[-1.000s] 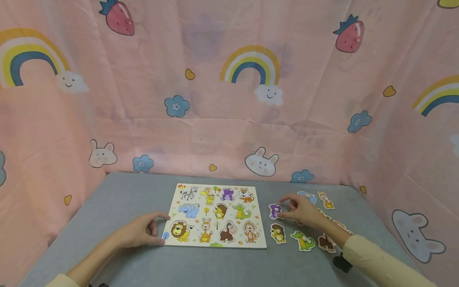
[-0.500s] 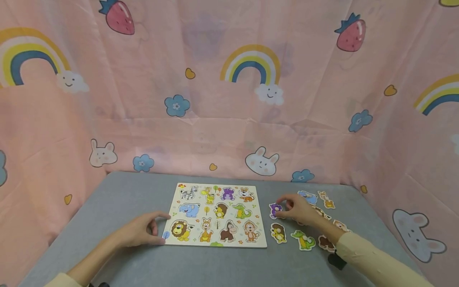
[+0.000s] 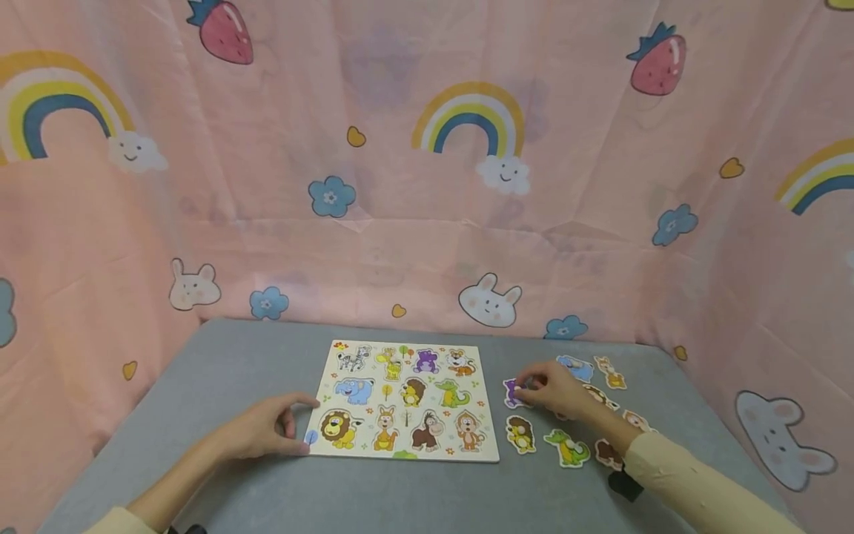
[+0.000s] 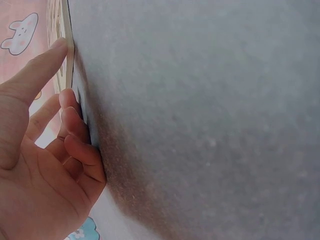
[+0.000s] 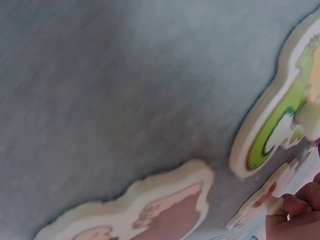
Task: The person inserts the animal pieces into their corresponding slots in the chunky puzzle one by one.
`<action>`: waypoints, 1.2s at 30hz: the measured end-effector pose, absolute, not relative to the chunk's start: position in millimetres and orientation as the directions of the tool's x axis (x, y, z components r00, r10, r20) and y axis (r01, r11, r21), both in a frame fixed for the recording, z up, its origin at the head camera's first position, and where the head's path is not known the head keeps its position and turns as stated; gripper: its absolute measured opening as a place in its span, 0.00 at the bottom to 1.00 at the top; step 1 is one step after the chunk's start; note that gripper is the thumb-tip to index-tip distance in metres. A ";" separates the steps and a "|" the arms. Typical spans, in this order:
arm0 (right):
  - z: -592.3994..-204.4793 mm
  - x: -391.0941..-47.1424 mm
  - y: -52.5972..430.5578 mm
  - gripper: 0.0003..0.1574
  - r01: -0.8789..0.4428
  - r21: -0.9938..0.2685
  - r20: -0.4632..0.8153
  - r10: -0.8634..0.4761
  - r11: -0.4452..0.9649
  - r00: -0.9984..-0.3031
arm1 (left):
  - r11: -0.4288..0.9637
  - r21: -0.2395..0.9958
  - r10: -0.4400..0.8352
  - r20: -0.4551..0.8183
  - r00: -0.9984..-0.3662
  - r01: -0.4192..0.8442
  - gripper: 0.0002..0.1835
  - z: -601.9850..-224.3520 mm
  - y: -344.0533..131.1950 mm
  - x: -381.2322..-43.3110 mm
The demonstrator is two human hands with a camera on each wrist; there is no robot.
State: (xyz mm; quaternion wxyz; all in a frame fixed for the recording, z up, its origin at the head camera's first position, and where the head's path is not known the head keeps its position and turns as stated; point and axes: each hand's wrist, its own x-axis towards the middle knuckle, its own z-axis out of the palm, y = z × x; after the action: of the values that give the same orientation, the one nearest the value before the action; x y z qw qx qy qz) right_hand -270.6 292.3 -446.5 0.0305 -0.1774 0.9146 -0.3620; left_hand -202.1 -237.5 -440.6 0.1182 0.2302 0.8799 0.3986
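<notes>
A white puzzle board (image 3: pixel 430 382) printed with animals lies mid-table. My left hand (image 3: pixel 256 430) is at its left side, thumb and index fingertips on the edge, not wrapped round it. In the left wrist view the thumb (image 4: pixel 37 70) lies straight against the board's rim while the other fingers bend loosely. My right hand (image 3: pixel 557 387) pinches the purple hippo piece (image 3: pixel 511 393) between thumb and index finger, partly covering it. The piece is at table level, right of the board.
Knobbed animal pieces surround my right hand: a hedgehog (image 3: pixel 520 434), a crocodile (image 3: pixel 567 448), a gorilla (image 3: pixel 608 452), an elephant (image 3: pixel 575 367), a kangaroo (image 3: pixel 610 372) and a monkey (image 3: pixel 637 421). The right forearm overlaps some. A pink printed cloth (image 3: pixel 373 252) hangs behind the grey table.
The right thumb and index finger have drawn together on the purple hippo piece, covering more of it. The left hand stays at the board's edge.
</notes>
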 end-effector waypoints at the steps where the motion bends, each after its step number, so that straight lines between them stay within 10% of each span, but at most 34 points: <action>1: -446.6 -270.4 292.3 0.08 -0.300 -0.670 0.069 -0.345 0.679 -0.936 | 0.577 0.756 0.500 -0.028 -0.866 0.309 0.37 -440.8 -237.2 -202.0; 36: -414.9 -294.5 180.0 0.06 -0.430 -0.756 0.258 -0.378 0.494 -0.889 | 0.592 0.749 0.475 -0.025 -0.880 0.298 0.37 -443.0 -234.8 -200.9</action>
State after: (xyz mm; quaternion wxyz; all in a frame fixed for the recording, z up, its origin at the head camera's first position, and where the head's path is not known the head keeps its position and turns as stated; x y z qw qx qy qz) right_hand -294.5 180.0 -414.9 -0.0289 -0.2338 0.8639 -0.4451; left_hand -200.9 -234.8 -443.0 0.1117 0.2184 0.8852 0.3952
